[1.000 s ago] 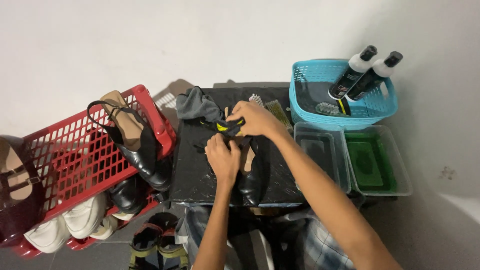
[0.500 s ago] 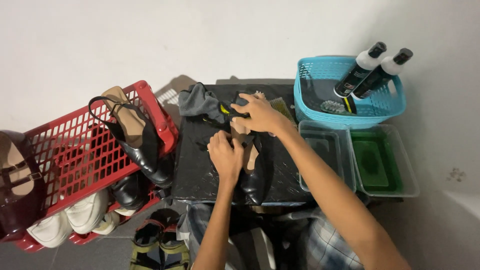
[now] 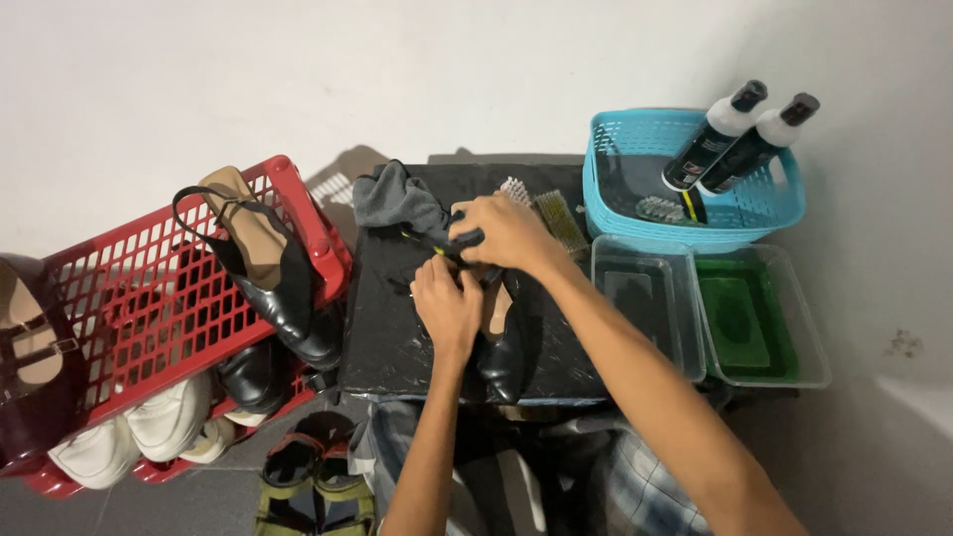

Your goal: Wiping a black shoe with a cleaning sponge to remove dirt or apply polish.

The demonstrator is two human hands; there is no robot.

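A black shoe (image 3: 504, 342) with a tan insole lies on a small black table (image 3: 397, 337) in front of me. My left hand (image 3: 447, 298) grips the shoe's rear part. My right hand (image 3: 506, 230) is closed around a black and yellow brush (image 3: 449, 243) held against the shoe's back end. A grey cloth (image 3: 397, 203) lies crumpled at the table's far left corner, just beyond my hands. Two more brushes (image 3: 546, 208) lie at the table's far edge behind my right hand.
A red crate (image 3: 149, 298) at the left holds several shoes, with a black heeled shoe (image 3: 263, 268) on its rim. A blue basket (image 3: 685, 184) with two bottles (image 3: 735, 139) stands at the far right. Two clear tubs (image 3: 710, 313) sit beside the table. Sandals (image 3: 313, 481) lie on the floor.
My right hand has moved slightly left and forward with the brush along the shoe's back. My left hand stays on the shoe.
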